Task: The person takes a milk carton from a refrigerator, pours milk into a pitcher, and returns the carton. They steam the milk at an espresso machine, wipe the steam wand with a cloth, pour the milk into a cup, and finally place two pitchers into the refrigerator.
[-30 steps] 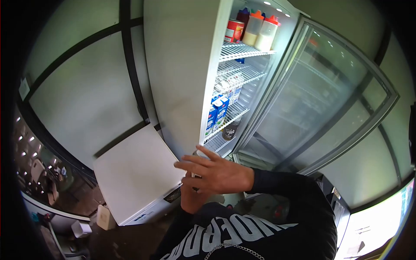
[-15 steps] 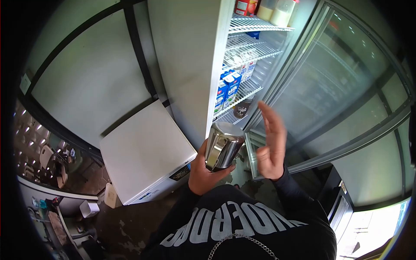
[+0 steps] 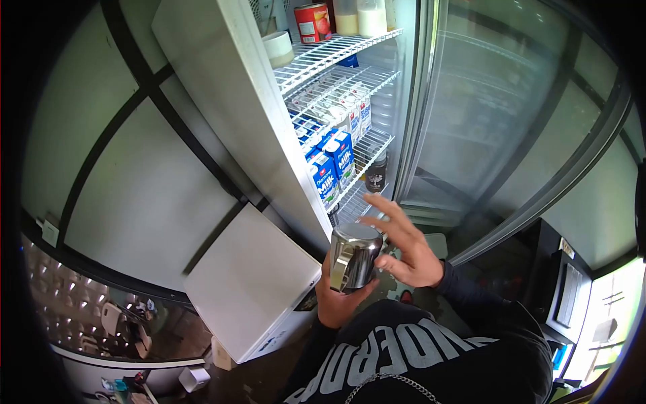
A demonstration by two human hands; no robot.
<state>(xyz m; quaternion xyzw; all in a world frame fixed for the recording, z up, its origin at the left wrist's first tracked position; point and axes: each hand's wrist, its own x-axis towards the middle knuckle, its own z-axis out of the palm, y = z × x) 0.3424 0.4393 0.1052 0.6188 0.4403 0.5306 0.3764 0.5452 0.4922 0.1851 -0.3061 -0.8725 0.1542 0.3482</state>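
Observation:
My left hand is wrapped round the lower part of a shiny metal pitcher, its handle facing me and a flat, closed face on top. Just right of the pitcher, my right hand has its fingers apart and holds nothing; the thumb is close to the pitcher's side. Behind both hands is an open fridge with wire shelves. Blue milk cartons stand on a lower shelf, and a dark jar is beside them.
The fridge's glass door stands open at the right. A white chest with a flat lid is left of my left hand. On the top shelf are a red can, a white bowl and bottles.
The view has turned, bringing more of the fridge shelves into sight. My right hand has come closer to the pitcher, its fingers now leaning left. My left hand still holds the pitcher.

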